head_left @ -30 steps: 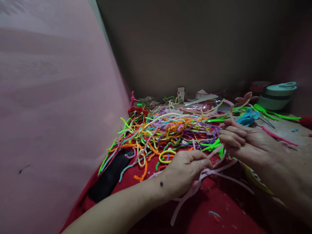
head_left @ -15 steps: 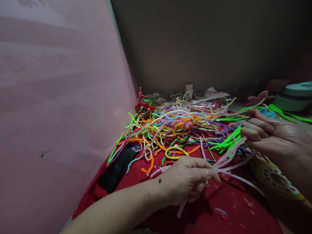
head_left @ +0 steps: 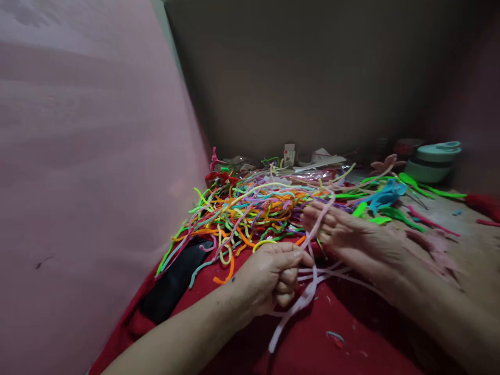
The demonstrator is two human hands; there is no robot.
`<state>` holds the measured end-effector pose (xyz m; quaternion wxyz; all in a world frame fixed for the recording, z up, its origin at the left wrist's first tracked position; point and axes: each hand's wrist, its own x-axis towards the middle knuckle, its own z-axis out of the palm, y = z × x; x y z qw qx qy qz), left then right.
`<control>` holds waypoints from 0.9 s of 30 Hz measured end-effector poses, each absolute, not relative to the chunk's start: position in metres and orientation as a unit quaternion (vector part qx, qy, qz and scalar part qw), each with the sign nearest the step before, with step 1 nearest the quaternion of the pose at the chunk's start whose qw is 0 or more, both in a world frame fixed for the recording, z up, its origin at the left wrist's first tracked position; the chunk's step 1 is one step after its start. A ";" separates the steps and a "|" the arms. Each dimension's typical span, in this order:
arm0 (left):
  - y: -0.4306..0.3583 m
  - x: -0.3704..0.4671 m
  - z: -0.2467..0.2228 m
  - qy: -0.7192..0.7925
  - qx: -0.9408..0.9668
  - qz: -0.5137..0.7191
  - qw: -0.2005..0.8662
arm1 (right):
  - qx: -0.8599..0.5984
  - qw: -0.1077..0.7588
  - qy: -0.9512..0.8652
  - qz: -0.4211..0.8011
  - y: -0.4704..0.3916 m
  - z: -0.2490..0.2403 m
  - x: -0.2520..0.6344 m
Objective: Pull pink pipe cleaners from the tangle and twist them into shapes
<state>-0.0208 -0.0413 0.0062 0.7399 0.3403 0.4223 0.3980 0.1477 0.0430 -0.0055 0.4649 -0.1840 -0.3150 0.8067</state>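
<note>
My left hand (head_left: 269, 278) is closed in a pinch on several pale pink pipe cleaners (head_left: 307, 298), joined near the fingertips. Their ends fan out below it and to its right. One strand rises from the pinch and passes across the fingers of my right hand (head_left: 351, 234). That right hand is open, with its fingers stretched out; whether it presses on the strand I cannot tell. Just beyond both hands lies a tangled heap of coloured pipe cleaners (head_left: 242, 208).
Red cloth (head_left: 312, 349) lies underneath, with small scraps on it. A flat black object (head_left: 172, 286) rests at left, beside the pink wall (head_left: 97, 182). At the back right stand a lidded mint container (head_left: 432, 164), a pink flower shape (head_left: 386, 164) and bent blue pipe cleaners (head_left: 386, 195).
My right hand has moved left and unfolded from a curled grip to stretched fingers. The pink pipe cleaners have turned in my left hand, one strand now standing upward. The view has shifted right.
</note>
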 end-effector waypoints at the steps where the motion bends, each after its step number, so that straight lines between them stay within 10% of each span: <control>1: -0.041 -0.021 0.006 0.425 0.339 0.397 0.740 | -0.195 0.432 -0.317 0.821 0.039 -0.006 0.144; 27: -0.038 -0.044 0.016 0.543 0.433 0.332 0.638 | -0.177 0.505 -0.239 0.810 0.041 -0.011 0.138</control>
